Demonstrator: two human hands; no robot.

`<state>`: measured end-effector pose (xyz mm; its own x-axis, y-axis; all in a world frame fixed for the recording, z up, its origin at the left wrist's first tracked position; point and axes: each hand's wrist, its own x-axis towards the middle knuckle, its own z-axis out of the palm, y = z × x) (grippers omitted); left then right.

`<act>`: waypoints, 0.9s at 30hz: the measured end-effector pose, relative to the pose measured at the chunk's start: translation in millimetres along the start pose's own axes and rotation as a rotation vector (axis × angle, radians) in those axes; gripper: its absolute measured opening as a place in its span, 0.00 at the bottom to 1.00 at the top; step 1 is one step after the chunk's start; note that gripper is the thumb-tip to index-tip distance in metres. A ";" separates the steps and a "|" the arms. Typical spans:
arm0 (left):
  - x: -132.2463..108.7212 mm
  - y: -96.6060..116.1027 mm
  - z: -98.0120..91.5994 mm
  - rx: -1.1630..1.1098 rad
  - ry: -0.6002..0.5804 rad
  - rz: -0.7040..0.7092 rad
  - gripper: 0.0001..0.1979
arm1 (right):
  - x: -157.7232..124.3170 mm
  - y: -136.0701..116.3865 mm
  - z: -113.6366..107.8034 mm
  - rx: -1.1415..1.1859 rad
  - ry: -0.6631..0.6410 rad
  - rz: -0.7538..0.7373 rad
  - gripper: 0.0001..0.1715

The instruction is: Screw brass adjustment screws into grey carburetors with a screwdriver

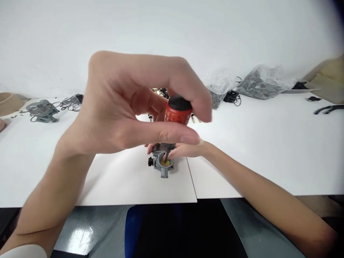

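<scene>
Close to the camera, my left hand [120, 107] is wrapped round the red handle of a screwdriver [176, 114] with a black end cap. Its dark shaft points down, and the tip sits in the round bore of a grey metal carburetor [164, 172]. A brass-coloured plate shows inside that bore, and a black knob sticks out at the left side. My right hand [188, 149] holds the carburetor from behind and from the right, low over the white table. Its fingers are partly hidden by my left hand and the carburetor.
Another carburetor [43, 111] lies at the left, beside a bag with black cables [72, 102]. Clear plastic bags of small parts [266, 84] lie along the wall at the back right. Black curved levers [329, 109] lie far right. A blue-edged chair [133, 229] stands below the table edge.
</scene>
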<state>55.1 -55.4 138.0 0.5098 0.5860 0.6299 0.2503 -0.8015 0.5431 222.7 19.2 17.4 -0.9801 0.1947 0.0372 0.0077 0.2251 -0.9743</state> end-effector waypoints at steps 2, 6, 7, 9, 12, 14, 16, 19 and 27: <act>-0.9 1.3 -1.4 -0.005 0.028 -0.014 0.16 | 0.5 3.1 -0.4 0.013 -0.021 0.005 0.22; -2.2 3.1 -6.3 -0.010 0.032 -0.047 0.18 | 1.1 7.7 -1.3 0.057 -0.062 0.023 0.22; -2.2 3.8 -6.9 -0.023 0.029 -0.066 0.17 | 1.0 7.9 -1.4 0.066 -0.071 0.024 0.22; -1.7 5.6 -6.8 -0.060 0.037 -0.098 0.16 | 0.4 7.8 -1.4 0.068 -0.080 0.027 0.23; -0.2 8.9 -5.9 -0.120 0.025 -0.121 0.18 | -0.7 8.4 -1.7 0.050 -0.064 0.028 0.23; 0.4 10.6 -6.0 -0.136 0.003 -0.120 0.23 | -1.4 9.4 -2.1 0.046 -0.055 0.022 0.23; 0.3 11.3 -6.8 -0.123 -0.011 -0.121 0.23 | -1.9 9.7 -2.3 0.040 -0.051 0.010 0.23; -0.4 10.5 -8.1 -0.087 -0.017 -0.119 0.17 | -2.4 8.2 -1.9 0.013 -0.049 0.010 0.23; 0.2 2.4 -7.4 -0.072 -0.044 -0.032 0.09 | -1.6 6.3 -1.3 0.015 -0.056 -0.015 0.23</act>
<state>49.7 -56.4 143.5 0.5385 0.6042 0.5874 0.2077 -0.7707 0.6024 224.5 21.5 11.4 -0.9897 0.1373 0.0397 -0.0097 0.2128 -0.9771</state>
